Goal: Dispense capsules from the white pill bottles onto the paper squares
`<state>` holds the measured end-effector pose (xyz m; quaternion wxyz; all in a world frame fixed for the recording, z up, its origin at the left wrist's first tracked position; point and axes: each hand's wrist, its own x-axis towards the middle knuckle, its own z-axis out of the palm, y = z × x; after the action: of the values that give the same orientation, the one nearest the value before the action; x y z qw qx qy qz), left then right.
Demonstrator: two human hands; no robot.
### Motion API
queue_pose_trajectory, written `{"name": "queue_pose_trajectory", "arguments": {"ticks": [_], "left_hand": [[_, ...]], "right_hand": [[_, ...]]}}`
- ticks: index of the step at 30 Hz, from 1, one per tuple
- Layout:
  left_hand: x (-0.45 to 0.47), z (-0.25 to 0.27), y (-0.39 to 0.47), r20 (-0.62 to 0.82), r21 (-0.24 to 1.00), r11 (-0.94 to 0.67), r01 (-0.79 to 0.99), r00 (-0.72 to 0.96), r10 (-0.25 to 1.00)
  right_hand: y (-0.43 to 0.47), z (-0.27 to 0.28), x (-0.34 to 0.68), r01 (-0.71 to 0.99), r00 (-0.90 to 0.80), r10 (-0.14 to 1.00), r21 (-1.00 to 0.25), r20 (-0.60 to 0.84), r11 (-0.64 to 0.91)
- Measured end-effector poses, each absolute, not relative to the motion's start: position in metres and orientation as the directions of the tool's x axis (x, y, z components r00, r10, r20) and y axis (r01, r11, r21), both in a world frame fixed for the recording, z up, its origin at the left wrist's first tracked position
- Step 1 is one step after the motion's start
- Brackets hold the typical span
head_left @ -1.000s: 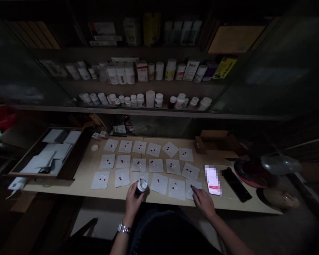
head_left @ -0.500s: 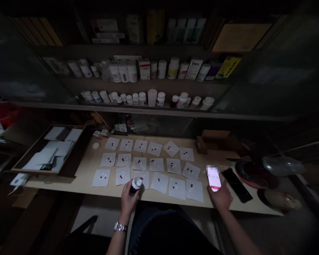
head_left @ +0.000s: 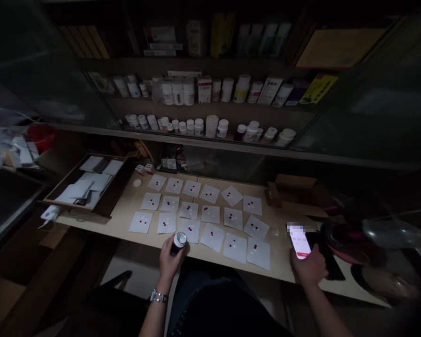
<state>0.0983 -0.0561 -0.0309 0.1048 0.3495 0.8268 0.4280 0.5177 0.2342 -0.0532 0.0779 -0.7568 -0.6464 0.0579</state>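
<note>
My left hand (head_left: 169, 259) is wrapped round a dark pill bottle (head_left: 178, 242) with a pale top, at the front edge of the table. Close behind it lie several white paper squares (head_left: 141, 222) in three rows, each with red and white pills on it. In my right hand (head_left: 310, 267), on the right side of the table, is a lit smartphone (head_left: 301, 243) with a white screen and a red bar. A second, dark phone (head_left: 331, 264) lies partly hidden behind that hand.
A wooden tray (head_left: 107, 208) of paper slips stands at the left, with a white cap (head_left: 136, 183) beside it. An open cardboard box (head_left: 298, 187) sits at the right rear. Shelves of medicine bottles (head_left: 212, 126) rise behind the table (head_left: 117, 224).
The view has shifted a little to the left. My right hand and the lit smartphone have moved right, now covering part of the dark phone. My left hand still holds the bottle.
</note>
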Motion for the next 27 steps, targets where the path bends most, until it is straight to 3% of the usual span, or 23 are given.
{"name": "queue_pose_trajectory", "arguments": {"ticks": [3, 5, 7, 9, 15, 23, 27], "left_hand": [[0.103, -0.027, -0.053, 0.095, 0.785, 0.391, 0.479, -0.718, 0.69], [0.102, -0.025, -0.05, 0.075, 0.787, 0.391, 0.477, -0.703, 0.707], [0.095, -0.025, -0.045, 0.063, 0.789, 0.383, 0.48, -0.683, 0.727], [0.083, -0.026, -0.041, 0.065, 0.789, 0.368, 0.491, -0.663, 0.746], [0.014, -0.026, -0.042, 0.066, 0.773, 0.345, 0.533, -0.608, 0.791], [-0.105, -0.009, -0.063, 0.043, 0.761, 0.308, 0.571, -0.517, 0.855], [-0.149, -0.008, -0.072, 0.068, 0.758, 0.311, 0.574, -0.543, 0.837]], "right_hand": [[0.221, -0.05, 0.464, 0.905, 0.0, 0.988, -0.421, 0.153, 0.065], [0.204, -0.047, 0.409, 0.761, -0.282, 0.947, -0.565, 0.152, 0.318], [0.183, -0.041, 0.348, 0.57, -0.571, 0.805, -0.626, 0.163, 0.531], [0.161, -0.033, 0.288, 0.441, -0.717, 0.678, -0.647, 0.162, 0.622], [0.111, -0.017, 0.159, 0.371, -0.835, 0.54, -0.614, 0.108, 0.697], [0.093, -0.023, 0.018, 0.533, -0.815, 0.571, -0.514, -0.098, 0.672], [0.104, -0.01, -0.065, 0.497, -0.857, 0.5, -0.446, -0.122, 0.744]]}}
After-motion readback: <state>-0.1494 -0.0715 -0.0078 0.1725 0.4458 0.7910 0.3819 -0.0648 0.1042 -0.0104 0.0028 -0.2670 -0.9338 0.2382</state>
